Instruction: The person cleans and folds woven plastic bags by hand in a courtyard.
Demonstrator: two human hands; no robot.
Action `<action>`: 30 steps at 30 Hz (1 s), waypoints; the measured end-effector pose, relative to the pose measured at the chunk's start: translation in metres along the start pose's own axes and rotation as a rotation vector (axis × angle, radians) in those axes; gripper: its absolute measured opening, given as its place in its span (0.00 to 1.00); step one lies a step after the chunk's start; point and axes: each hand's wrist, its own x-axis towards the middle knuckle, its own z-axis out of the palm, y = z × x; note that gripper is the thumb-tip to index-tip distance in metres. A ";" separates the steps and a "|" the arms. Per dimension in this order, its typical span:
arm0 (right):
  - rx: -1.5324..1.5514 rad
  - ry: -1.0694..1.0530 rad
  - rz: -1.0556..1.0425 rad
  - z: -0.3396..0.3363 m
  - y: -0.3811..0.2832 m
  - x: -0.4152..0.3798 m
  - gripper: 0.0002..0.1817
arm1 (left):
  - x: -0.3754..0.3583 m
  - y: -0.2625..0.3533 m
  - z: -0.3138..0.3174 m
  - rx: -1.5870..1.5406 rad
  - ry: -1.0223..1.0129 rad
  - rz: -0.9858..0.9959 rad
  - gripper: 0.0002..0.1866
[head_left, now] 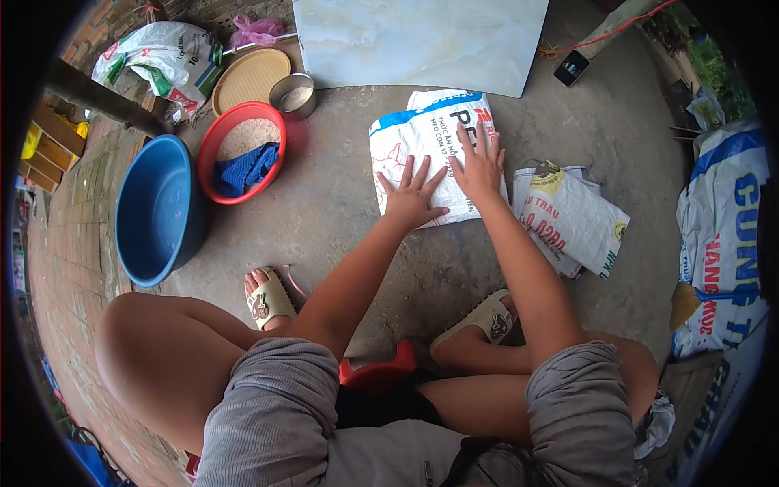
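A folded white woven feed sack (389, 150) with blue, black and red print lies flat on the concrete floor in front of me. My left hand (412, 201) rests on its lower middle, fingers spread and palm down. Higher up and to the right, my right hand (479, 166) lies flat on the same sack, its fingers stretched out over the printed letters. Neither hand grips anything. Just right of this sack are more folded white sacks (568, 215) with red print and a yellow patch, stacked unevenly.
To the left stand a blue basin (154, 211) and a red basin (274, 174) holding rice-like grains and a blue cloth (247, 169). Behind are a metal pot (294, 112), a tan round tray (243, 81) and a pale marbled panel (418, 45). Large printed sacks (722, 243) stand at right.
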 end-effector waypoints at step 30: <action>-0.154 -0.403 -0.015 0.084 0.023 -0.013 0.35 | 0.041 -0.023 0.062 -0.007 0.074 -0.170 0.45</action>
